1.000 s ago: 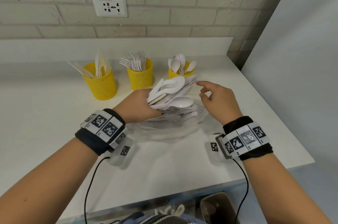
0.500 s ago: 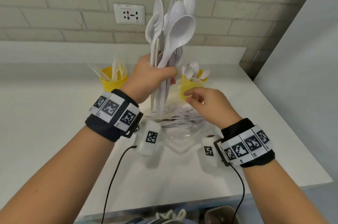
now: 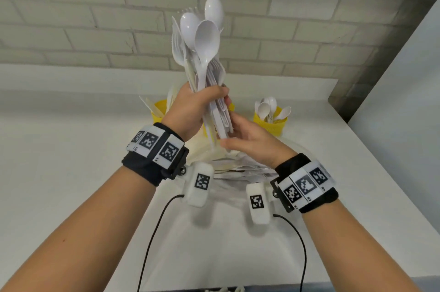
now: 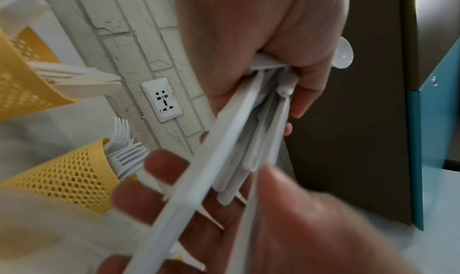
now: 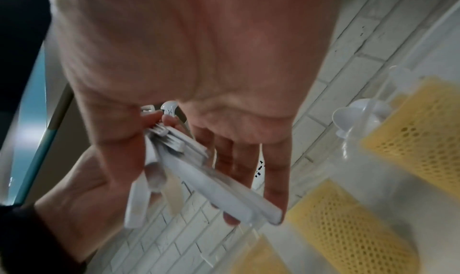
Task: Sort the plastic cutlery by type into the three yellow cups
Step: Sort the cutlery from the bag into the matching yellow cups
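Note:
My left hand [image 3: 210,101] grips a bundle of white plastic cutlery [image 3: 206,53] upright above the counter, spoon bowls on top and fork tines behind them. The right hand [image 3: 240,135] lies with straight fingers against the lower handle ends [image 4: 224,170] of the bundle. Behind the hands stand the yellow mesh cups: the knife cup [image 3: 158,110] on the left and the spoon cup [image 3: 271,123] on the right. The fork cup [image 4: 69,180] between them is almost hidden in the head view. More loose cutlery [image 3: 240,169] lies in clear plastic under the hands.
The white counter [image 3: 71,160] ends at a right edge beside a grey panel [image 3: 404,101]. Behind the cups runs a brick wall with a socket [image 4: 161,99]. Black cables [image 3: 152,239] hang from both wrist units near the front edge.
My left hand has lifted the bundle off the pile, turned it upright and raised it higher. The right hand has come up from beside the pile to the handle ends.

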Action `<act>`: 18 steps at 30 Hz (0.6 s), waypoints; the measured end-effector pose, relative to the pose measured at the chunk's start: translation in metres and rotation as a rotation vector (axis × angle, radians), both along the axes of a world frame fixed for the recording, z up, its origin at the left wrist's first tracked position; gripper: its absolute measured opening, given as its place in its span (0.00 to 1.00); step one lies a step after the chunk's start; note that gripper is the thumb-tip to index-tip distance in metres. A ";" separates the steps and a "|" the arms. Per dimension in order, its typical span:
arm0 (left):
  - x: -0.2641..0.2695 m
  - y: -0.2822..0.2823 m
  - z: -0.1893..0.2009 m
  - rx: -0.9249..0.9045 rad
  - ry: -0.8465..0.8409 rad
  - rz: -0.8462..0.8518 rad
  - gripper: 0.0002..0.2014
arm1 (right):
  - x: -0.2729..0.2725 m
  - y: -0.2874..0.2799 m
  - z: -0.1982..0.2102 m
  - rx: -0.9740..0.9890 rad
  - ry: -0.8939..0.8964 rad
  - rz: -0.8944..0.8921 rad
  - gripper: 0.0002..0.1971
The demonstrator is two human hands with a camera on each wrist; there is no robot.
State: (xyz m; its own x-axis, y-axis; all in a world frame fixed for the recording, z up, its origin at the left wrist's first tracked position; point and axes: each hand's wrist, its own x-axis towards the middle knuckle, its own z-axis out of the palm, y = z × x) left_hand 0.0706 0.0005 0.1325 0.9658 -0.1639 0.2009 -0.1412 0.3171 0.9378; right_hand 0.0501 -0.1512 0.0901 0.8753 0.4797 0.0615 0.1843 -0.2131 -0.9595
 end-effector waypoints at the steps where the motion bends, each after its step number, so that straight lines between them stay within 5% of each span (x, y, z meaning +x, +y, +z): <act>1: 0.001 0.003 -0.001 -0.010 0.011 -0.002 0.05 | 0.001 0.004 -0.002 -0.067 -0.024 0.003 0.31; 8: 0.007 0.018 -0.016 -0.039 0.091 0.033 0.05 | 0.007 0.028 -0.017 -0.071 0.005 0.043 0.16; 18: 0.020 0.020 -0.027 -0.013 0.151 0.077 0.07 | 0.011 0.042 -0.026 0.045 0.014 0.034 0.21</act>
State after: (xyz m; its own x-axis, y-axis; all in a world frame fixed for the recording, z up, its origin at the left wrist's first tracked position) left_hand 0.0902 0.0208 0.1054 0.9948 -0.0864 0.0539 -0.0231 0.3234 0.9460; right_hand 0.0608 -0.1089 0.0644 0.8596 0.5059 0.0715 0.1768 -0.1631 -0.9706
